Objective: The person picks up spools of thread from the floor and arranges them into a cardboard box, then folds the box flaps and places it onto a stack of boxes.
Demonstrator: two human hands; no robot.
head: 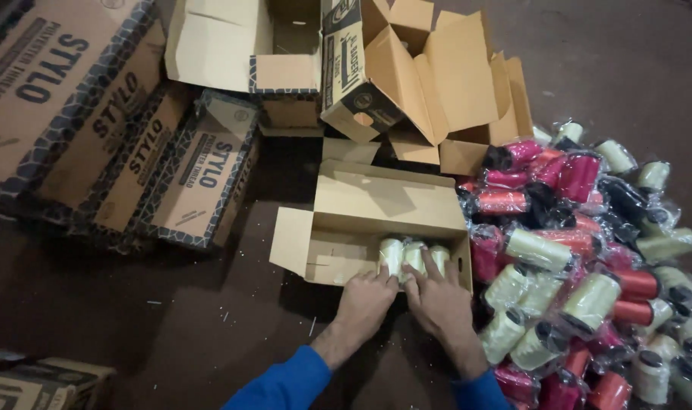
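An open cardboard box [338,250] lies on its side on the dark floor, mouth toward me. Three pale cream thread spools [412,254] stand side by side at its right end. My left hand [365,301] rests at the box's front edge, fingers touching the leftmost spool. My right hand [439,296] is beside it, fingers spread over the middle and right spools. Both sleeves are blue. Neither hand is clearly closed round a spool.
A heap of wrapped thread spools [589,258] in pink, orange, cream and black lies at the right. Empty opened cartons [407,76] stand behind the box. Flat printed cartons [133,137] are stacked at the left, another carton [34,383] at bottom left.
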